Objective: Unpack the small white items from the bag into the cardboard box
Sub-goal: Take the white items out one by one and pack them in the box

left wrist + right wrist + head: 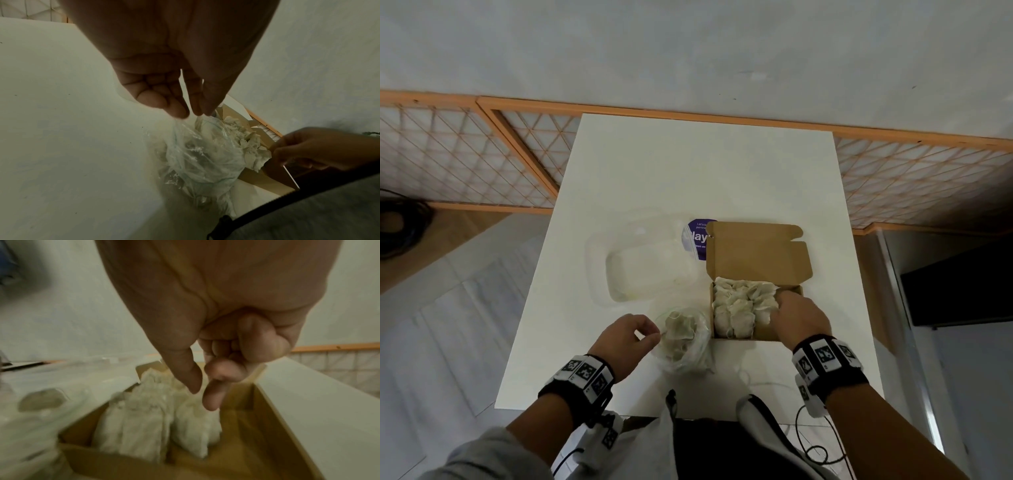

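An open cardboard box [756, 253] sits right of centre on the white table [688, 171], with several small white sachets [736, 305] packed in its left part. A crumpled clear plastic bag [685, 346] lies just left of the box and holds more sachets [679, 325]. My left hand [654, 337] pinches the bag's rim [185, 120] between thumb and fingertips. My right hand [779, 303] hovers over the box's right side. Its thumb and index finger [209, 402] point down at the sachets [144, 418] with nothing between them, and its other fingers are curled.
A clear plastic container [647, 267] stands behind the bag, with a purple-labelled lid [697, 240] beside the box flap. The table's near edge [585, 409] runs close to my wrists. A black cable [815, 445] hangs below it at the right.
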{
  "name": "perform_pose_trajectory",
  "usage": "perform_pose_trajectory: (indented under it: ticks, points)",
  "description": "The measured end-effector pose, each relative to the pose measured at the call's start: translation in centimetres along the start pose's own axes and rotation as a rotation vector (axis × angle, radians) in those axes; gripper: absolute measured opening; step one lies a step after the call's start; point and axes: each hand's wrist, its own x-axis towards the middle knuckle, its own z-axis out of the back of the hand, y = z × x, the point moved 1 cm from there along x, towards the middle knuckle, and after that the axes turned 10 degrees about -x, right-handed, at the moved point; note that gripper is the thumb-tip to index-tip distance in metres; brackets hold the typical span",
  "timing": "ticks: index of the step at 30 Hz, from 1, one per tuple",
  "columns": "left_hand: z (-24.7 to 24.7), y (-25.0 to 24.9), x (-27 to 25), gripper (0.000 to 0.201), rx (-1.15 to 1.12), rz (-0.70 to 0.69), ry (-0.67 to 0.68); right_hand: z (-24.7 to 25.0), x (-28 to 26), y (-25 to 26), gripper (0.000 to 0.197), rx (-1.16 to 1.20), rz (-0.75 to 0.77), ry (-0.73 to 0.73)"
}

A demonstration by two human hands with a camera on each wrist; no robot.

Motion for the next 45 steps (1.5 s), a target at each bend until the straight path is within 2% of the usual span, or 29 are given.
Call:
perform_pose_trajectory:
  ticks: [2,4,6,8,11,14,17,23,25,29,33,36,38,41,43,45]
  points:
    - [0.1,0.2,0.0,0.006,0.035,-0.009,-0.061,1.0,-1.4,1.4,0.016,0.023,0.145,-0.043]
    - [-0.1,0.6,0.2,0.014,0.054,-0.004,-0.075,1.4,-2.8,4.0,0.019,0.084,0.372,-0.066]
    - [-0.2,0.5,0.3,0.019,0.027,0.046,-0.01,0.9,-3.9,7.1,0.021,0.081,0.554,-0.041]
    - [-0.5,0.3,0.4,0.02,0.018,0.07,0.05,-0.4,-4.0,9.9,0.024,-0.019,0.626,-0.018]
    - [-0.7,-0.1,0.5,0.019,0.018,0.071,0.054,-2.3,-3.4,12.5,0.025,-0.145,0.591,-0.029]
    - [-0.9,-0.1,0.6,0.021,0.007,0.078,0.032,-3.3,-3.2,13.8,0.02,-0.22,0.633,-0.093]
    - [-1.0,-0.1,0.6,0.025,0.022,0.066,0.023,-3.5,-3.2,14.3,0.031,-0.302,0.687,-0.113]
    - [-0.8,-0.2,0.4,0.03,0.037,0.073,0.047,-3.8,-2.5,14.0,0.02,-0.353,0.694,-0.137]
    - [-0.7,-0.2,0.5,0.03,0.044,0.07,0.05,-3.5,-2.4,13.8,0.016,-0.287,0.655,-0.135]
    - [-0.5,-0.2,0.4,0.029,0.038,0.078,0.056,-1.5,-3.4,12.7,0.019,0.033,0.576,-0.103]
    - [-0.1,-0.5,0.3,0.03,0.035,0.082,0.077,1.8,-5.2,11.4,0.013,0.245,0.589,-0.147]
    - [0.6,-1.2,-0.2,0.043,0.033,0.071,0.117,4.4,-6.4,10.9,0.013,0.339,0.604,-0.122]
    - [1.1,-2.1,-0.7,0.059,0.063,0.009,0.129,6.0,-7.2,10.7,0.012,0.383,0.618,-0.101]
    - [2.1,-5.1,-1.8,0.074,0.07,-0.178,0.094,7.9,-8.3,10.3,0.01,0.456,0.635,-0.087]
    - [2.4,-7.4,-2.3,0.07,0.042,-0.355,0.066,9.2,-9.1,10.2,0.008,0.516,0.662,-0.091]
    - [2.6,-9.5,-2.4,0.053,0.048,-0.513,0.072,10.5,-9.9,10.2,0.007,0.553,0.697,-0.092]
